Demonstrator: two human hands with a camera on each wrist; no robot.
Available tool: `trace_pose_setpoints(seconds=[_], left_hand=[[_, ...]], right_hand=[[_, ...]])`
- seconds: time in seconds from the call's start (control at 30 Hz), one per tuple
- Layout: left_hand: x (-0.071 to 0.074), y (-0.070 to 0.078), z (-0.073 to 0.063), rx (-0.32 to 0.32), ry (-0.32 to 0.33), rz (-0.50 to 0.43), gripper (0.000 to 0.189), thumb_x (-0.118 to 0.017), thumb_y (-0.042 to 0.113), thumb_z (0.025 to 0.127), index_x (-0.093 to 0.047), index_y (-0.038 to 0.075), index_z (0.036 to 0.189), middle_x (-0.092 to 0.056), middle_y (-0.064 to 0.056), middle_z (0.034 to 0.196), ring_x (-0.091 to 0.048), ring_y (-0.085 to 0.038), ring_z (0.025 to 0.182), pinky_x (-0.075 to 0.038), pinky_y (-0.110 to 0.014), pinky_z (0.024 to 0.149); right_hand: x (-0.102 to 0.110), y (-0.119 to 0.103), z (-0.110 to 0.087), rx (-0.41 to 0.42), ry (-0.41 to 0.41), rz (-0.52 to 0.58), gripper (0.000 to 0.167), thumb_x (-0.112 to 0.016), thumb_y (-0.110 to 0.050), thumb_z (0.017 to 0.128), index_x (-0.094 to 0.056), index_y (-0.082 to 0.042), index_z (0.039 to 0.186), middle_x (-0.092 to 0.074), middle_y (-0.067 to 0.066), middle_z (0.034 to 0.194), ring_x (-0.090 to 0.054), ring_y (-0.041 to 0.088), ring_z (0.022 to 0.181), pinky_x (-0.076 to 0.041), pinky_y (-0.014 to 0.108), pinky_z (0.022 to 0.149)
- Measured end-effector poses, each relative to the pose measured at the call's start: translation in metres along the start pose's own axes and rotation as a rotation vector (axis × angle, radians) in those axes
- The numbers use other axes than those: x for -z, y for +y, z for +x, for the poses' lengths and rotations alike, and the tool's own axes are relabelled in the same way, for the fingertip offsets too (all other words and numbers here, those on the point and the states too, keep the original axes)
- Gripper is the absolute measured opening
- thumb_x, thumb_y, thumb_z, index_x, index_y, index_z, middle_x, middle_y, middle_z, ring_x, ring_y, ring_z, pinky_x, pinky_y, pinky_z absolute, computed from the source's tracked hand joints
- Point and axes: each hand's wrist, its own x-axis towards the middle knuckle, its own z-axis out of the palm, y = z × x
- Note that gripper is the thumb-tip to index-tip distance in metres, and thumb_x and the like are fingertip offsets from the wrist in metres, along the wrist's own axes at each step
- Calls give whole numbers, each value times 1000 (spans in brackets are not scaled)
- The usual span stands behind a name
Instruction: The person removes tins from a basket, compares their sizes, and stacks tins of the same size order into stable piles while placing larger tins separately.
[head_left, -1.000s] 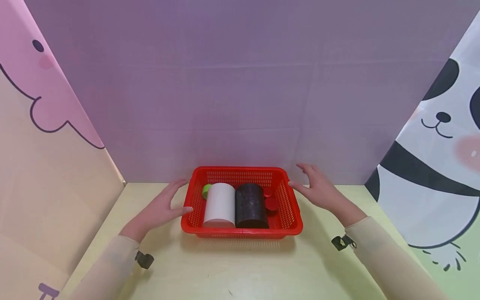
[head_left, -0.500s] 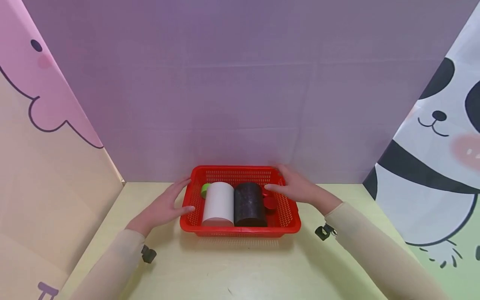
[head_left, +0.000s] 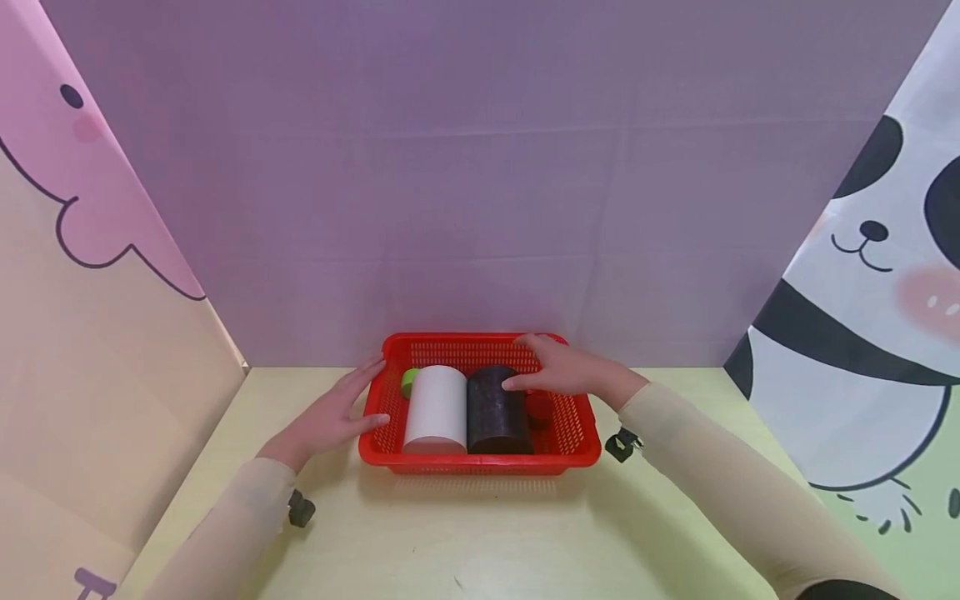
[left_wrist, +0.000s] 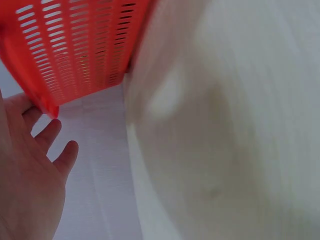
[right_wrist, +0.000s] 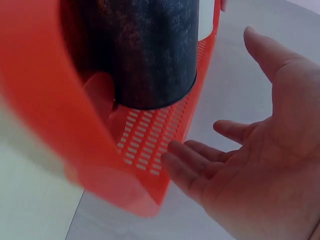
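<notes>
"Lying in the red basket (head_left: 480, 461), which way does the black cylinder (head_left: 497, 429) point?"

"Front to back, its long axis running away from the person, beside the white cylinder (head_left: 437, 408). It's below and left of the right hand (head_left: 561, 369)."

"So that hand is nearer?"

"Yes, with thumb and fingers spread, holding nothing; the right wrist view shows it apart from the cylinder. The left hand (head_left: 330, 421) is farther off, fingers parted at the basket's left rim, no grip visible; I can't tell how firmly it touches."

"What's unclear?"

"The red round thing (head_left: 539, 409) sits in shadow, the white cylinder partly hides the green thing (head_left: 408, 382), and the left wrist view cuts off the left thumb."
</notes>
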Motion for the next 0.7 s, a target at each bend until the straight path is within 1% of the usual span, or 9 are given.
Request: trace_pose_setpoints(seconds=[0.1, 0.23, 0.43, 0.6, 0.7], left_hand=[[-2, -1, 0, -8, -1, -6, 105, -80, 49, 98, -18, 25, 180, -17, -7, 185, -22, -37, 167, -44, -72, 118], [-3, 0, 0, -9, -4, 12, 105, -79, 50, 98, -18, 25, 180, -17, -5, 185, -23, -37, 167, -44, -71, 118], [-3, 1, 0, 6, -5, 11, 106, -78, 51, 98, -17, 25, 180, -16, -4, 185, -23, -38, 167, -46, -71, 117], [-4, 0, -2, 9, 5, -2, 107, -79, 50, 97, -17, 25, 180, -16, -3, 186, -22, -37, 168, -45, -71, 117], [-5, -1, -2, 11, 11, -9, 106, -79, 50, 97, -17, 26, 180, -15, -2, 186, -22, -36, 168, -44, -72, 117]], right_hand=[[-5, -6, 4, -29, -19, -14, 98, -82, -58, 94, -41, -6, 167, -52, 19, 162, -50, 38, 148, -50, 62, 117], [-13, -12, 10, -57, -34, -36, 101, -85, -58, 91, -42, -8, 167, -52, 17, 163, -50, 37, 147, -52, 62, 115], [-26, -16, 18, -72, -22, -20, 99, -89, -58, 88, -46, -10, 164, -57, 12, 156, -53, 33, 141, -57, 58, 110], [-34, -18, 22, -95, -18, -22, 103, -89, -60, 85, -44, -12, 165, -54, 11, 159, -52, 32, 143, -58, 57, 109], [-36, -19, 24, -94, -19, -29, 104, -89, -61, 85, -45, -12, 165, -54, 11, 160, -51, 33, 144, -58, 57, 109]])
